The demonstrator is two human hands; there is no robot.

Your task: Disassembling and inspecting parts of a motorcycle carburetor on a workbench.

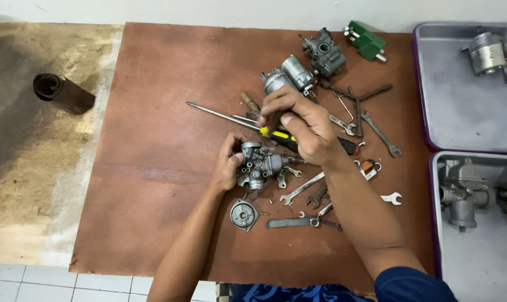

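A grey metal carburetor body (260,165) rests on the brown board (153,168), gripped at its left side by my left hand (226,166). Just above it my right hand (301,128) hovers with fingers curled, over a long screwdriver (225,117) with a yellow and black handle that lies on the board. Whether the fingers pinch a small part is hidden. A round metal cover (243,215) lies just below the carburetor.
Several wrenches (301,188), pliers and small parts lie right of the carburetor. Two more carburetors (325,54) and a green part (366,40) sit at the back. Two metal trays (432,95) with carburetor parts stand at right. A dark cylinder (62,93) lies on the floor at left.
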